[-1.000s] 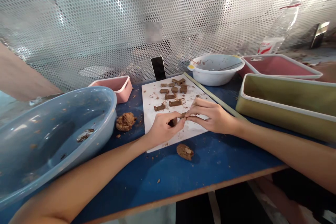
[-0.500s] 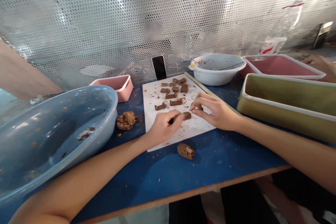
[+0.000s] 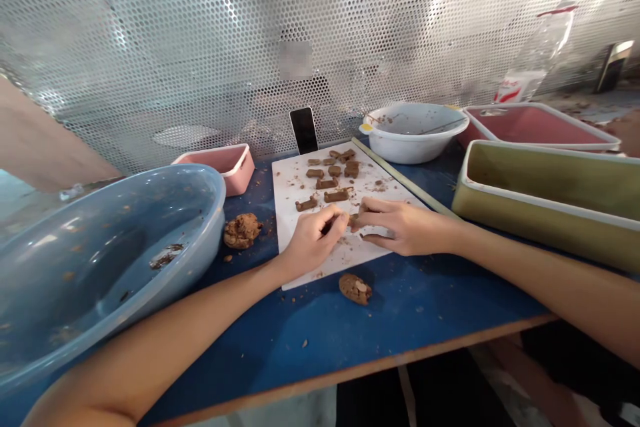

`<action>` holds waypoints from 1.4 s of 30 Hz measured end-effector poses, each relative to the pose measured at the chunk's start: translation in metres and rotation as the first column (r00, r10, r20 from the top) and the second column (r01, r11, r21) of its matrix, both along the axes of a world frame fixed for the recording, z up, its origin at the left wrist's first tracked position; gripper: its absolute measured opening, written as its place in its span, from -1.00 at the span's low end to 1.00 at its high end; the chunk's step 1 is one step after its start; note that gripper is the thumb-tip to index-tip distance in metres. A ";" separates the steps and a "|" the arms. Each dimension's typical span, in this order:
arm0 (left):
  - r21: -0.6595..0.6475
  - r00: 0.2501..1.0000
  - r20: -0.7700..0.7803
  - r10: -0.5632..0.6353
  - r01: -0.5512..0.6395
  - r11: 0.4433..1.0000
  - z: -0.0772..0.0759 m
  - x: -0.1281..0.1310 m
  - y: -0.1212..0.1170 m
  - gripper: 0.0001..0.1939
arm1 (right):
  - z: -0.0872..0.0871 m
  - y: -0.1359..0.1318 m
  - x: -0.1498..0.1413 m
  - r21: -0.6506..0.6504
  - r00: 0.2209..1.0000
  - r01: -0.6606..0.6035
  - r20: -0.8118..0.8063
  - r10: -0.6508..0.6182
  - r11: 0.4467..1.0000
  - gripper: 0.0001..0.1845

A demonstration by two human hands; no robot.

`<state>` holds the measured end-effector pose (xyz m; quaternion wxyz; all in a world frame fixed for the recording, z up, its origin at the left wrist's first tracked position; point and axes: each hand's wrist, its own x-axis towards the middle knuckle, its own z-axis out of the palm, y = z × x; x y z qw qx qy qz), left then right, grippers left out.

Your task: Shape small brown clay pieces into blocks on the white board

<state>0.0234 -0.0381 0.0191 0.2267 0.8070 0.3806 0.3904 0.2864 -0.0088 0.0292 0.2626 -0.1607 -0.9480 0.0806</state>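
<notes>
In the head view my left hand (image 3: 315, 237) is closed, pinching the left end of a small brown clay piece (image 3: 353, 219) just over the white board (image 3: 295, 247). My right hand (image 3: 400, 225) meets the other end, its upper fingers bent on the clay and its thumb held lower. The fingers hide most of this piece. Beyond them on the board lie several shaped clay pieces, among them a bar with raised ends (image 3: 337, 195) and a similar bar (image 3: 306, 203). In front of the board rests a clay lump (image 3: 355, 288); a rougher lump (image 3: 243, 231) sits to its left.
A large blue basin (image 3: 200, 260) takes up the left, with a small pink basket (image 3: 239, 180) behind. A phone (image 3: 304, 130) leans upright at the back. On the right are a white basin (image 3: 413, 147), a greenish stick (image 3: 405, 178), a green bin (image 3: 530, 213) and a pink bin (image 3: 550, 127).
My right hand has moved left and slightly down, from beside the clay piece onto its right end. My left hand stays in place with its grip.
</notes>
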 end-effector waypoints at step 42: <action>0.124 0.990 -0.055 -0.131 0.136 0.983 -0.002 0.000 -0.001 -0.55 | 0.002 -0.015 -0.024 0.398 0.951 0.227 -0.289 -0.113 0.889 -0.88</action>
